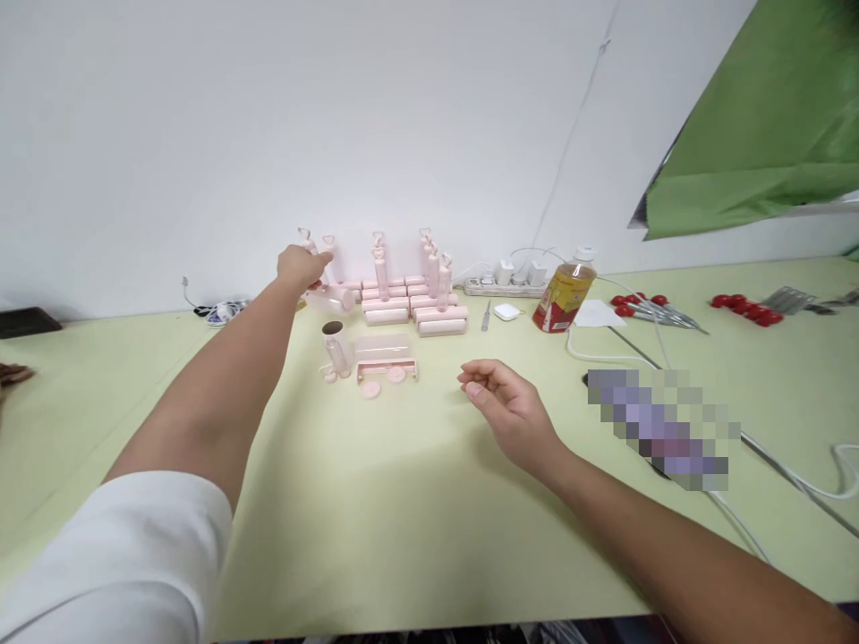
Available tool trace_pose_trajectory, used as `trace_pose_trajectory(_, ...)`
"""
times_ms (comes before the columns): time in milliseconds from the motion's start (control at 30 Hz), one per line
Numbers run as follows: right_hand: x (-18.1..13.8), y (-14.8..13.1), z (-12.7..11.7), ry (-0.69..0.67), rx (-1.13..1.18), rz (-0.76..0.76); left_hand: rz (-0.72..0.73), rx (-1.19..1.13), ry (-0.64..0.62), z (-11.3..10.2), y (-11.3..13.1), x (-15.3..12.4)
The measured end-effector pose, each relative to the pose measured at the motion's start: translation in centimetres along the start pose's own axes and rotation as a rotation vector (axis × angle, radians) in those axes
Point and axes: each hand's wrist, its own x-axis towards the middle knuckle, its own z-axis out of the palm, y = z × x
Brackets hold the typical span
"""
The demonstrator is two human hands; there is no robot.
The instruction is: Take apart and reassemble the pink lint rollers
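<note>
My left hand [301, 268] reaches to the back left, its fingers closed among slim pink bottles with loop tops [334, 258]. One loop top rises just above this hand, and a translucent pink tube [334, 299] lies slanted just below. What the fingers grip is hidden. My right hand [505, 407] hovers over the table, loosely curled with thumb and fingers apart, holding nothing. Between the hands are an upright pink cylinder [343, 334] with a dark opening, a small clear bottle [337, 357] leaning by it, a pink tray-like part [387, 369] and a round pink disc [370, 390].
Several pink boxes [441, 327] are stacked at the back, some bearing upright bottles. A power strip [478, 287], a drink bottle [565, 291] and red-handled tools [650, 309] stand or lie rightward. A blurred purple object [654, 425] and white cables are at the right.
</note>
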Motion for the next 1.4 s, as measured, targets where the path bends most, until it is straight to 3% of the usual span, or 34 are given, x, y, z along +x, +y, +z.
trace_pose_trajectory(233, -0.1, 0.4, 0.2, -0.08, -0.039, 0.06, 0.037, 0.036, 0.004, 3.6, -1.6, 2.9)
trace_pose_trajectory(467, -0.2, 0.2, 0.1, -0.129, -0.048, 0.098, -0.049, 0.026, -0.044, 4.8, -0.7, 3.4)
trace_pose_trajectory(567, -0.2, 0.4, 0.1, -0.148, -0.038, 0.114, -0.059, 0.02, -0.072, 4.3, -0.7, 3.1)
trace_pose_trajectory(667, -0.2, 0.7, 0.1, -0.165, -0.026, 0.127, -0.035, 0.043, -0.02, 3.0, -0.9, 2.3)
trace_pose_trajectory(800, -0.4, 0.7, 0.3, -0.189, -0.014, 0.134, 0.174, 0.175, 0.071, 0.1, -1.1, -0.5)
trace_pose_trajectory(967, -0.5, 0.7, 0.7, -0.22, -0.012, 0.145, 0.339, 0.473, -0.296, -2.3, -2.1, -5.7)
trace_pose_trajectory(1067, -0.4, 0.9, 0.8, -0.23, -0.017, 0.141, 0.323, 0.586, -0.439, -1.8, -2.9, -7.5)
trace_pose_trajectory(1200, -0.1, 1.1, 0.9, -0.226, -0.021, 0.141, 0.256, 0.534, -0.562, -0.8, -3.0, -7.6)
trace_pose_trajectory(1300, 0.1, 1.2, 0.7, -0.206, -0.019, 0.135, 0.275, 0.507, -0.479, -1.4, -2.2, -7.3)
trace_pose_trajectory(1400, 0.3, 1.3, 0.6, -0.186, 0.007, 0.124, 0.369, 0.421, -0.243, -3.1, -0.9, -8.2)
